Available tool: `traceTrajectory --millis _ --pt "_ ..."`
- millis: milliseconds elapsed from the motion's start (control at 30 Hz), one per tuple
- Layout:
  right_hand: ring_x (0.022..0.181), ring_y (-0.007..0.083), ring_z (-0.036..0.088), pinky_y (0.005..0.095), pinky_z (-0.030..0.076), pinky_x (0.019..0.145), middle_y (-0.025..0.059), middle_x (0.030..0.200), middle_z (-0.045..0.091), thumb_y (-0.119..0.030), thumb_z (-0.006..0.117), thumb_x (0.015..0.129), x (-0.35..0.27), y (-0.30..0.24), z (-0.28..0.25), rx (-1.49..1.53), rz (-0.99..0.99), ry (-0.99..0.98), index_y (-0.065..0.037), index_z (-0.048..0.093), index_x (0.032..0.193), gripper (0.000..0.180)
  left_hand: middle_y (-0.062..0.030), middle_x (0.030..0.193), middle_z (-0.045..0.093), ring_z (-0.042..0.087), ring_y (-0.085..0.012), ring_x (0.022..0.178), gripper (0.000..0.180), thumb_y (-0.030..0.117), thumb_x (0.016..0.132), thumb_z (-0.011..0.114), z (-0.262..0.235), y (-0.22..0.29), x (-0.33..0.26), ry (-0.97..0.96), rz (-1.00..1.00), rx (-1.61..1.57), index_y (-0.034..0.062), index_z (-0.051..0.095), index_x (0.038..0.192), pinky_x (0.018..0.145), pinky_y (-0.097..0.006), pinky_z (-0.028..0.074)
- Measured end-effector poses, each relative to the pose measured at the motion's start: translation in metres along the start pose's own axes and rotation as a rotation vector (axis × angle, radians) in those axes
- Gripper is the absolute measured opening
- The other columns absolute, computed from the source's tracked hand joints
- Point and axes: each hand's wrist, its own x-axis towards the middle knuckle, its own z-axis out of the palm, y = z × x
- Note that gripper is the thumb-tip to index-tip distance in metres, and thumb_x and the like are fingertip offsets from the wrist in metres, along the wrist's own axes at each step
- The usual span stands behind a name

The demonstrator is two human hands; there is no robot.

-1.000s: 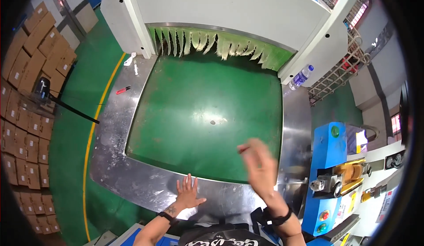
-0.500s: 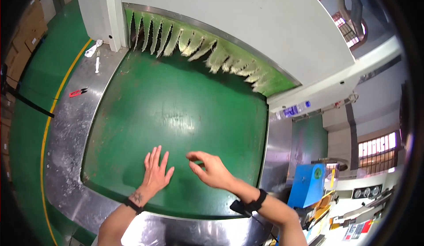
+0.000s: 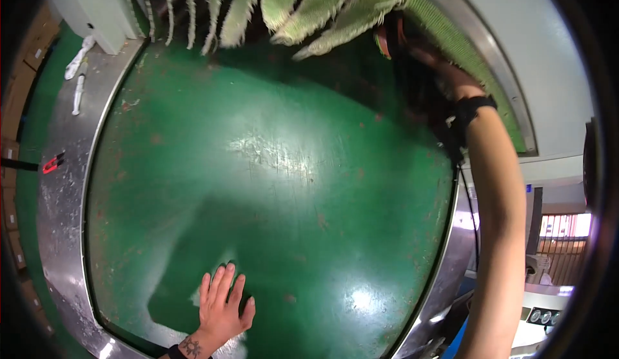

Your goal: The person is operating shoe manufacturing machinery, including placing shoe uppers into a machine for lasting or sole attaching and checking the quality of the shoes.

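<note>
My left hand (image 3: 224,310) lies flat on the green conveyor belt (image 3: 271,191) near its front edge, fingers spread and holding nothing. Far to the right, my right arm stretches forward and puts my right hand (image 3: 451,78) at the frayed green strip curtain (image 3: 335,20). Shadow and the curtain's edge obscure its fingers. Next to them shows a dark thing with a reddish, curved edge (image 3: 383,42); its kind and whether I grip it are unclear. A black band with a cable is around my right wrist.
A metal frame (image 3: 61,230) borders the belt. On its left side lie red-handled thread snips (image 3: 53,163), a white stick-like tool (image 3: 78,95) and a crumpled white cloth (image 3: 80,57). The grey machine housing (image 3: 554,56) rises at far right. Cartons (image 3: 13,198) stand at left.
My right hand has gone from above the belt's middle forward and right to the curtain. My left hand stays on the belt. The view has moved closer to the curtain.
</note>
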Motion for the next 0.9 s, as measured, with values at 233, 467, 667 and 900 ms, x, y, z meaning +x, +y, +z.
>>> traceTrajectory --millis 233,467,667,900 --pt "0.128 0.0379 0.044 0.0511 0.036 0.108 0.0188 0.141 0.047 -0.030 0.042 0.095 0.011 -0.019 -0.049 1.055 0.322 -0.190 -0.008 0.045 0.138 0.048 -0.0263 0.140 0.045 0.039 -0.0418 0.133 0.053 0.026 0.082 0.061 -0.011 -0.008 -0.016 -0.028 -0.016 0.104 -0.0024 0.053 0.126 0.112 -0.058 0.023" --pt "0.123 0.0388 0.049 0.0511 0.037 0.107 0.0195 0.140 0.048 -0.037 0.038 0.096 -0.091 0.099 -0.070 1.985 0.741 -0.412 -0.007 0.043 0.139 0.053 -0.0230 0.140 0.046 0.045 -0.0394 0.129 0.052 0.024 0.081 0.062 -0.015 -0.005 -0.009 0.046 -0.061 0.130 -0.0001 0.054 0.126 0.110 -0.055 0.028" --pt "0.104 0.0377 0.059 0.0470 0.049 0.088 0.0253 0.105 0.061 -0.019 0.066 0.076 -0.226 0.245 -0.015 2.885 0.525 -0.551 -0.002 0.045 0.129 0.059 -0.0180 0.140 0.048 0.046 -0.0345 0.129 0.049 0.023 0.078 0.064 -0.015 0.005 -0.014 0.163 -0.031 0.015 0.0017 0.057 0.122 0.111 -0.052 0.030" --pt "0.093 0.0282 0.069 0.0357 0.055 0.081 0.0199 0.098 0.069 -0.023 0.077 0.080 -0.474 0.505 -0.055 3.734 1.051 -0.921 -0.002 0.051 0.123 0.055 -0.0184 0.138 0.049 0.045 -0.0331 0.130 0.050 0.029 0.085 0.060 -0.034 0.012 -0.041 0.217 -0.016 0.144 0.0014 0.055 0.126 0.111 -0.046 0.032"
